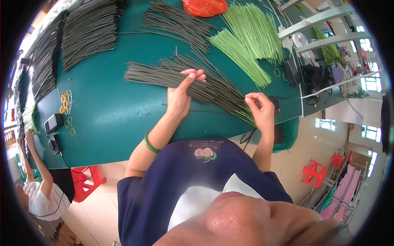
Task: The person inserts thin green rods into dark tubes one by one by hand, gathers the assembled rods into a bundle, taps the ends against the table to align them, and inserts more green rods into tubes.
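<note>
A thick bundle of dark grey-green stems [156, 74] lies across the middle of the green table, its ends at the right lighter green. My left hand [182, 90] is wrapped round the bundle near its middle, thumb on top. At the right end of the same bundle is my right hand [259, 106], its thumb and fingertips pinched at the stems; what exactly lies between the fingertips is too small to tell. One loose dark stem [209, 111] lies below the bundle. Beyond it is another spread of dark stems [176, 22].
Bright green stems [254, 30] and a red plastic bag [204, 7] lie at the back. More dark stems [90, 28] are at the back left. Yellow rings [65, 102] and a black adapter [53, 123] sit at the left edge. A co-worker [43, 188] is at far left.
</note>
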The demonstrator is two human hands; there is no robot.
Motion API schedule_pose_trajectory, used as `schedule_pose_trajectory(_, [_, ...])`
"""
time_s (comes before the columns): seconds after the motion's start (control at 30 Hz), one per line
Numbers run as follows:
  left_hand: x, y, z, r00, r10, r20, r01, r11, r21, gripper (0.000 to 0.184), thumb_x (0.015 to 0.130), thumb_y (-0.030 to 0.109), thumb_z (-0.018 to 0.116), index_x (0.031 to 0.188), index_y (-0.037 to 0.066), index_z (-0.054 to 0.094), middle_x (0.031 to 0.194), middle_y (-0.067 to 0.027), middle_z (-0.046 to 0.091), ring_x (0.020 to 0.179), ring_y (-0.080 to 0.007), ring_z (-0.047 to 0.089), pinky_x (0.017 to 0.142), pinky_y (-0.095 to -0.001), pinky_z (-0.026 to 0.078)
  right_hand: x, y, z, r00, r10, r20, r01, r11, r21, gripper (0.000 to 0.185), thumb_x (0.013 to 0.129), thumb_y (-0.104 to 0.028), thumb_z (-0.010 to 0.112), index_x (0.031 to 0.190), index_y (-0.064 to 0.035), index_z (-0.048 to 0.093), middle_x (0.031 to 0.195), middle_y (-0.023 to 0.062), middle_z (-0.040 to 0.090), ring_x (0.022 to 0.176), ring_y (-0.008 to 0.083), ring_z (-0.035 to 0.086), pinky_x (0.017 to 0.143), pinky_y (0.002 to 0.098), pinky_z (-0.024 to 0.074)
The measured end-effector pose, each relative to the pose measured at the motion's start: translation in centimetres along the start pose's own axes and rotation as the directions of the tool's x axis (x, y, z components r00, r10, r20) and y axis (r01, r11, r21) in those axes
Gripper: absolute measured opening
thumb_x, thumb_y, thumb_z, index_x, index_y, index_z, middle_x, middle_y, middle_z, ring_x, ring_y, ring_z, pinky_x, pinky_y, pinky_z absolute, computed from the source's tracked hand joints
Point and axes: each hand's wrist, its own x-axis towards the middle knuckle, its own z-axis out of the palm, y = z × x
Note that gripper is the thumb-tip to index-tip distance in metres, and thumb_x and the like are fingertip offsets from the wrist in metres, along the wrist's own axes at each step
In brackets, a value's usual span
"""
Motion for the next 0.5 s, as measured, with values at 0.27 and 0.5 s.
schedule_pose_trajectory(0.27, [0.4,-0.5,-0.1,0.997,-0.039,0.061,0.040,0.999,-0.017,0.019,0.098,0.006,0.069,0.115,0.002,0.062,0.102,-0.0133,0.071,0.104,-0.0288,0.072,0.092,-0.0435,0.061,11.3,5.1,1.1,0.958,-0.278,-0.072,0.231,0.895,-0.382,0.012,0.092,-0.013,0.074,0.098,-0.0031,0.073,0.094,0.0097,0.071,0.082,0.0223,0.069,0.075,0.0338,0.0534])
schedule_pose_trajectory(0.5, [0.1,0.8,0.9,0.989,-0.104,0.110,0.113,0.991,-0.078,0.037,0.099,0.001,0.063,0.133,-0.001,0.051,0.107,-0.0157,0.069,0.108,-0.0309,0.070,0.094,-0.0464,0.060,13.9,5.6,3.6,0.931,-0.363,-0.027,0.281,0.764,-0.580,0.008,0.092,-0.013,0.071,0.091,-0.0058,0.068,0.091,0.0095,0.069,0.087,0.0300,0.067,0.076,0.0427,0.0537])
